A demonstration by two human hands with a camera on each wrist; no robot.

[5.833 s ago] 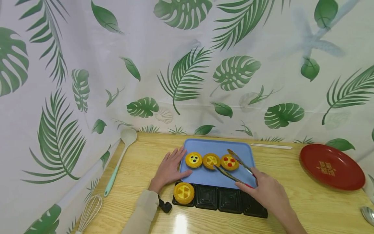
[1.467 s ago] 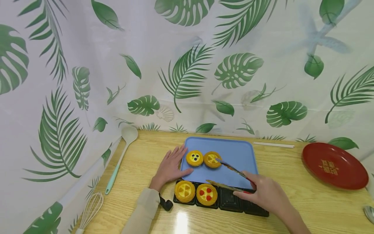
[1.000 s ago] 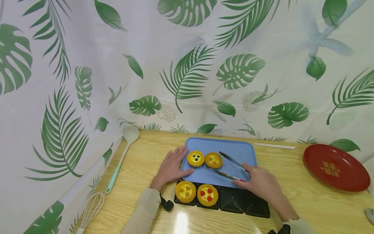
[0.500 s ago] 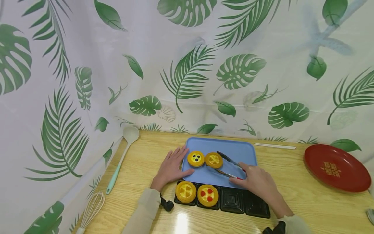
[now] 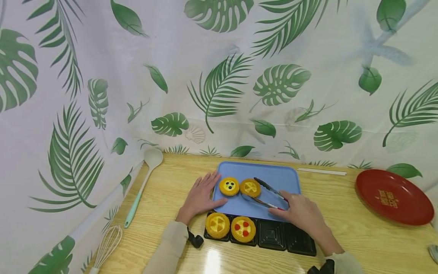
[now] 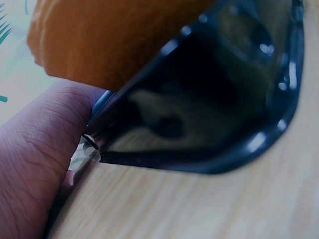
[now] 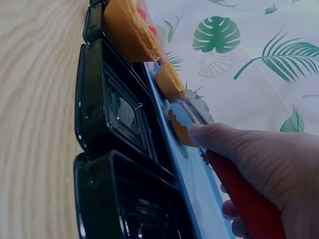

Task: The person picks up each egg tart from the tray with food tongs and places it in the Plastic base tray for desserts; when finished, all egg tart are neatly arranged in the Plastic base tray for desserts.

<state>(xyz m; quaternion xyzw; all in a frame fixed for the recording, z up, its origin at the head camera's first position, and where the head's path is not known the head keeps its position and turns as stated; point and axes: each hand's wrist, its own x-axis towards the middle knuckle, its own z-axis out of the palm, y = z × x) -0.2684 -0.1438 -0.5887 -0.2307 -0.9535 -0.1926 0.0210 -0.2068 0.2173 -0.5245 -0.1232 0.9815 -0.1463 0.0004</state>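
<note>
only the head view showed the left hand (image 5: 201,195) spread; the right hand (image 5: 302,213) gripped tongs (image 5: 268,187) straddling a tart (image 5: 250,187) ahead.

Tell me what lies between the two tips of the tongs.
A tart with yellow topping, on the blue tray, lies between the two tips of the tongs; the head view shows it.

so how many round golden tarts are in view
4. On the rectangular blue tray: the dark-dotted tart and, right of it, the yellow-topped tart. In the black plastic tray: the yellow-wedged tart in the leftmost compartment, the red-dotted tart in the next.
</note>
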